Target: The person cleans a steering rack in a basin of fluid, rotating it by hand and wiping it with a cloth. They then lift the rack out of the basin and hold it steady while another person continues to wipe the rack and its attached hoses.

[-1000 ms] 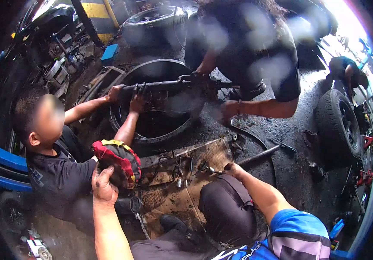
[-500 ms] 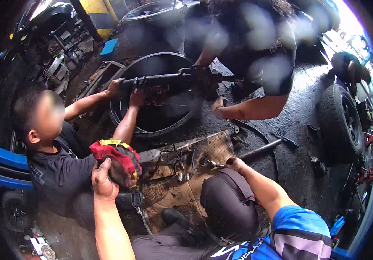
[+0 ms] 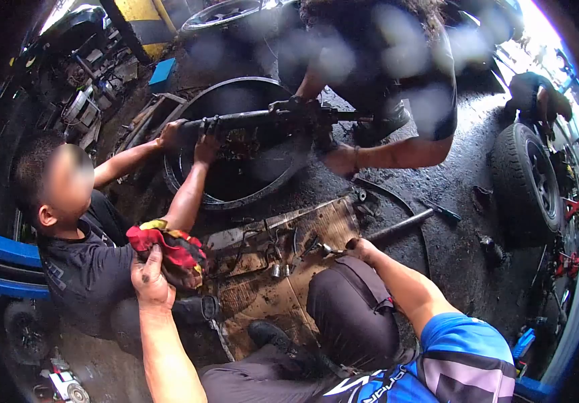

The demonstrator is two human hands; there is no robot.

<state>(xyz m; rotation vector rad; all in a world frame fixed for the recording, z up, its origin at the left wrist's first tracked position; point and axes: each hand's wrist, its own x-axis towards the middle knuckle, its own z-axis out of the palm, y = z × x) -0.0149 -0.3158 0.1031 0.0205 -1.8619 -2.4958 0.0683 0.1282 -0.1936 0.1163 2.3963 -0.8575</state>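
My left hand is closed on a crumpled red, yellow and black rag, held up in front of the person on the left. Near my raised knee, my right hand grips a small metal tool whose shiny end points left; most of it is hidden in my fingers. Below it lies a piece of stained cardboard with sockets and bent metal rods on it. Beyond, two other people hold a long dark steering rack level over a wide round basin.
A metal pipe and a black hose lie on the oily floor right of the cardboard. A wheel with its tire stands at the right. Blue lift beams edge the left side. Scrap parts are heaped at the upper left.
The rag and my left hand have shifted slightly left and down, the rag folding smaller. The view has moved a little. My right hand keeps its grip, and the others still hold the rack.
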